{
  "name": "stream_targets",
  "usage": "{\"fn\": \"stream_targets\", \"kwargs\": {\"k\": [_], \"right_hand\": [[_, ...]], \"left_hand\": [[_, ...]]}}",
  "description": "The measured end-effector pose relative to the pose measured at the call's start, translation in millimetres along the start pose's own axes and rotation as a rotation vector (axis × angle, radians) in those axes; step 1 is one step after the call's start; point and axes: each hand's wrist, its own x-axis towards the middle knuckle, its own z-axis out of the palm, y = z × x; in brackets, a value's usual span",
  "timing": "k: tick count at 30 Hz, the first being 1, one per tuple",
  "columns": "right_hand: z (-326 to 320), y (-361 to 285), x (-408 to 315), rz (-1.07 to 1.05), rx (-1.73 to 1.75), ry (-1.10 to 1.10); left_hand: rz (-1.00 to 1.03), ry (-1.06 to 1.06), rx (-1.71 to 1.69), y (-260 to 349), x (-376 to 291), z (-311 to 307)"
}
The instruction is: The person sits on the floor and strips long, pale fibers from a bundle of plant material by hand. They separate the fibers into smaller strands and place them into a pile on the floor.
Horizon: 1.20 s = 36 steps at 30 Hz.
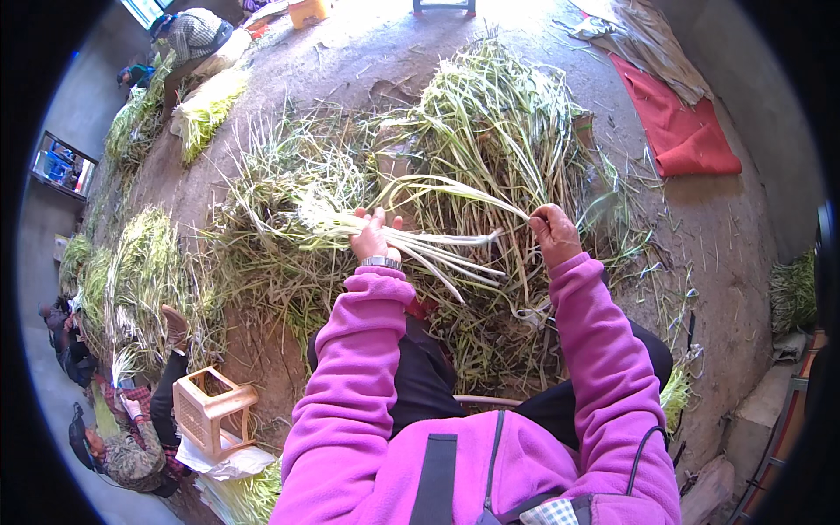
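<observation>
My left hand point(375, 237), with a metal-banded watch at the wrist, holds a small bunch of long stalks point(453, 252). Their pale ends point right and their leafy part lies to the left. My right hand point(554, 230) pinches the end of a yellow-green stalk point(479, 191), whose leaves arch left above the bunch. Beneath and beyond both hands lie a large heap of long green stalks point(492, 125) and a tangled pile of leaves and stalks point(282, 256).
People sit or bend among green stalk piles point(147, 262) on the left. A plastic stool point(213, 410) stands at lower left on a white sack point(226, 459). Red cloth point(689, 131) lies at upper right, a yellow bucket point(307, 12) at the top. A wall rises on the right.
</observation>
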Motion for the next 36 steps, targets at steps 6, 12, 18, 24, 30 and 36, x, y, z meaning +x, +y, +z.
{"fn": "stream_targets", "kwargs": {"k": [6, 12, 18, 24, 30, 36], "right_hand": [[17, -4, -6, -0.150, -0.020, 0.011], [39, -15, -23, -0.231, 0.021, -0.122], [45, -22, -17, -0.072, 0.085, -0.241], [62, -30, 12, 0.361, 0.249, -0.635], [70, -14, 14, 0.579, 0.634, -0.650], [69, -14, 17, 0.516, 0.649, -0.577]], "left_hand": [[-0.148, -0.174, 0.288, -19, -34, -3], [-0.332, -0.271, 0.290, -49, -58, -9], [-0.243, -0.258, 0.274, -49, -56, -7], [-0.231, -0.257, 0.261, -48, -58, -6], [-0.230, -0.274, 0.234, -50, -58, -8], [-0.172, -0.296, 0.245, -48, -61, -5]]}}
